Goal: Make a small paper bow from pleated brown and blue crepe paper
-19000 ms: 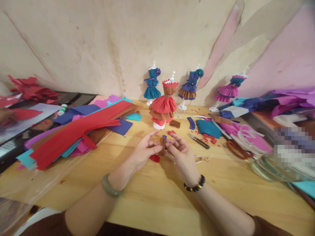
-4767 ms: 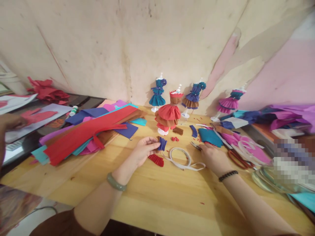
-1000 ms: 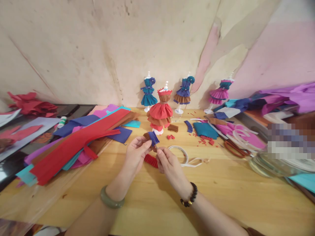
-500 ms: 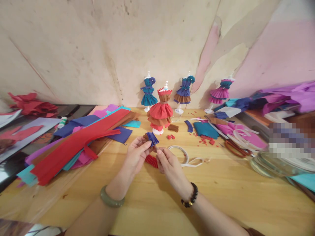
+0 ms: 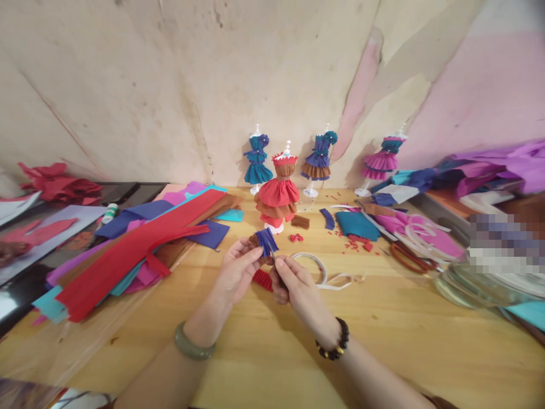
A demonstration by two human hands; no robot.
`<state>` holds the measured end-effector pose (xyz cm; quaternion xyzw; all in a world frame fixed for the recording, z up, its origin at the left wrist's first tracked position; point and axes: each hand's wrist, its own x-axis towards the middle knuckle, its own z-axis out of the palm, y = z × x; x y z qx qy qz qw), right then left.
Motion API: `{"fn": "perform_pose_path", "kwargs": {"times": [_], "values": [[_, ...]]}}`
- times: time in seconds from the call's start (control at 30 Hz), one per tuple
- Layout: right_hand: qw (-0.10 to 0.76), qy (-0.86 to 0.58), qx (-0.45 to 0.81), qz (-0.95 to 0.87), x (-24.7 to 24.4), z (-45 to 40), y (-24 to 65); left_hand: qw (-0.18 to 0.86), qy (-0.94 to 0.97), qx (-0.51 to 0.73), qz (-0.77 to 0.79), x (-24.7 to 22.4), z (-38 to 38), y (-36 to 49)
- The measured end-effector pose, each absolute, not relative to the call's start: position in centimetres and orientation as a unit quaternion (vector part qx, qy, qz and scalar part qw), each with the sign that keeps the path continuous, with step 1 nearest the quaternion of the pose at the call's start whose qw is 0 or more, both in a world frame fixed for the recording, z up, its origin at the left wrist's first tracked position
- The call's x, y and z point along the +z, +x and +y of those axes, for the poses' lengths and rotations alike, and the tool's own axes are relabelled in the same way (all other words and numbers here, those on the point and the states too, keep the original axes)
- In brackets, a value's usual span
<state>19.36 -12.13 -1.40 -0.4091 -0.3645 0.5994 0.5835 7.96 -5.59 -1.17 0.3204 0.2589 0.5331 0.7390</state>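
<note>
Between the thumb and fingers of my left hand (image 5: 239, 268) is a pleated blue and brown crepe paper strip (image 5: 266, 242), its folds fanned upward. My right hand (image 5: 293, 278) is closed around a slim dark tool (image 5: 280, 276), perhaps tweezers; its thin tip meets the lower right edge of the pleats. Most of the tool is hidden by my fingers. Below the hands a red pleated paper strip (image 5: 263, 279) lies on the table, partly covered. Just beyond stands a small dress form in a red and brown paper dress (image 5: 279, 192).
Three more dressed forms stand by the wall, one in a teal dress (image 5: 258, 162). Long red paper (image 5: 140, 250) tops a pile at left. White tape (image 5: 322, 267), teal paper (image 5: 357, 225), red scraps, orange-handled scissors (image 5: 411, 258) and a glass container (image 5: 462, 284) lie rightward.
The pleated strip has turned in my left hand and shows more of its blue face. My right hand has shifted slightly right, and the dark tool now shows.
</note>
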Motion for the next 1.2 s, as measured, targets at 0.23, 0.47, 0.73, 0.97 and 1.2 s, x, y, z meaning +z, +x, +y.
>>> {"fn": "perform_pose_path", "kwargs": {"times": [0.23,0.47,0.73,0.97,1.2], "values": [[0.586,-0.407,0.603,-0.358,-1.58,-12.03,19.33,0.737,0.329,0.531,0.258,-1.21,-5.57,7.97],[0.592,-0.395,0.614,-0.342,-1.82,-11.85,19.3,0.742,0.328,0.526,0.256,-1.4,-5.56,7.98],[0.589,-0.405,0.603,-0.356,-1.84,-11.83,19.36,0.745,0.325,0.521,0.26,-1.25,-5.68,8.01],[0.59,-0.401,0.605,-0.353,-1.72,-11.95,19.38,0.745,0.334,0.516,0.259,-1.31,-5.6,7.84],[0.592,-0.396,0.605,-0.354,-1.6,-11.94,19.4,0.752,0.341,0.505,0.254,-1.33,-5.7,7.8]]}}
